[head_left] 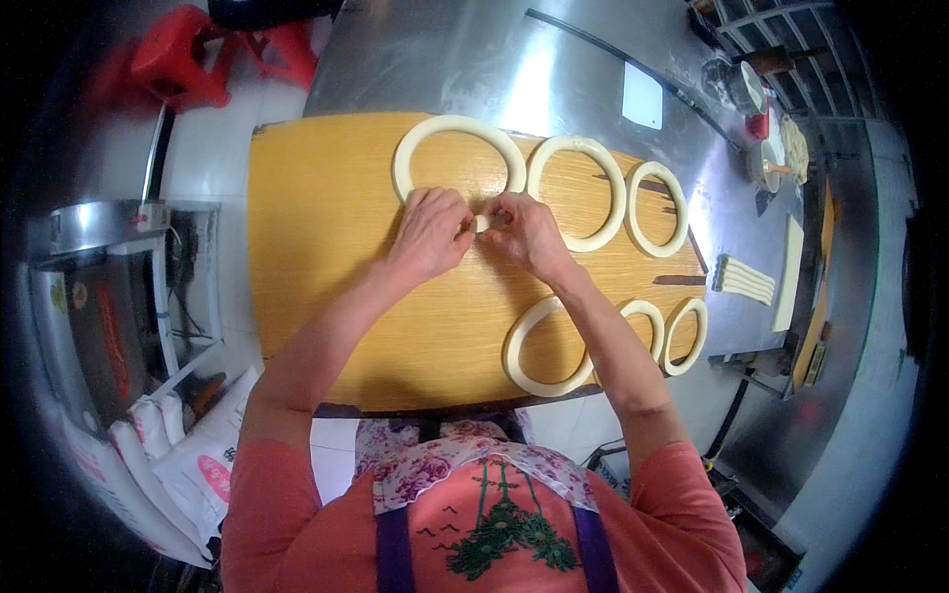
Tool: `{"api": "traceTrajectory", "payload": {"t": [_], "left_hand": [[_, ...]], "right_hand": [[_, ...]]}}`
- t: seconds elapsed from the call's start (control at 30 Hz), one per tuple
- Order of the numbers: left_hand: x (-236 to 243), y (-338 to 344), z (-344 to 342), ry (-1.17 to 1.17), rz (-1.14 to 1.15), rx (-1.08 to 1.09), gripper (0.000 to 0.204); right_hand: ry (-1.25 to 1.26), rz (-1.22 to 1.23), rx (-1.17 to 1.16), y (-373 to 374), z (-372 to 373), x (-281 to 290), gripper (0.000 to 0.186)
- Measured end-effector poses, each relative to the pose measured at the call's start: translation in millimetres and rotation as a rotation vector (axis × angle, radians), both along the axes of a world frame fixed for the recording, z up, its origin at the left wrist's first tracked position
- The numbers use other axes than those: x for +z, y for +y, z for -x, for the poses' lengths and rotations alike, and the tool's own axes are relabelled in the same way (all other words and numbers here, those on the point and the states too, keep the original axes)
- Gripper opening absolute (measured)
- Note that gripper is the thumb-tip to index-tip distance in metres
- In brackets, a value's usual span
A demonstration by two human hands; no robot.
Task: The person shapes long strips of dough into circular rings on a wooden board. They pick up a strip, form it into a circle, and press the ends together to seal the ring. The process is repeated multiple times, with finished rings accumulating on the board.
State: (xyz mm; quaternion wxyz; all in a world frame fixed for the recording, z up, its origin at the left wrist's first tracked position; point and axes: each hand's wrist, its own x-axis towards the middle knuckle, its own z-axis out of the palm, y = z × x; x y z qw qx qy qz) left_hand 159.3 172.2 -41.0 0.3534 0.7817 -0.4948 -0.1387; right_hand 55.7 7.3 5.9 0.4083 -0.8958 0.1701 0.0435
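A pale dough ring [460, 124] lies at the far middle of the yellow wooden board [321, 247]. My left hand [432, 234] and my right hand [531, 234] meet at its near side, fingers closed on the dough there. A short stub of dough shows between the fingertips; the rest of that join is hidden by my hands. To the right of it are two more rings, a second ring [619, 195] and a third ring [680, 210]. Nearer me, a ring [513, 348] and two smaller-looking ones sit in a row, partly covered by my right forearm.
Beyond the board stretches a steel table [415, 59], with a white sheet [643, 96] and a dark strip on it. Dough strips [743, 281] and a long flat dough piece [789, 272] lie at right. Red stools [188, 59] and white sacks [158, 474] stand at left.
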Motion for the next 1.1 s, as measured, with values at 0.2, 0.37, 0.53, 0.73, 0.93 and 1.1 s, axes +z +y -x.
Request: {"api": "traceTrajectory", "payload": {"t": [0.2, 0.37, 0.53, 0.73, 0.93, 1.1], "left_hand": [[1.2, 0.8, 4.4, -0.076, 0.04, 0.026, 0.018], [8.9, 12.2, -10.6, -0.054, -0.041, -0.086, 0.022], [8.3, 14.4, -19.4, -0.012, -0.038, -0.119, 0.02], [-0.9, 12.9, -13.9, -0.028, -0.012, -0.07, 0.019], [0.9, 11.7, -15.3, -0.146, 0.095, -0.046, 0.024], [1.7, 9.6, -10.8, -0.204, 0.028, -0.022, 0.019]], "right_hand": [[-0.051, -0.003, 0.1, -12.3, -1.1, -5.8, 0.026], [-0.024, 0.371, 0.241, -0.4, -1.8, -7.6, 0.018], [-0.2, 0.358, 0.178, 6.7, 8.6, -18.7, 0.016], [-0.276, 0.351, 0.122, 10.8, 11.8, -25.2, 0.016], [-0.29, 0.373, 0.086, 14.1, 6.9, -27.4, 0.015], [-0.26, 0.389, 0.063, 15.3, 4.5, -31.1, 0.012]]}}
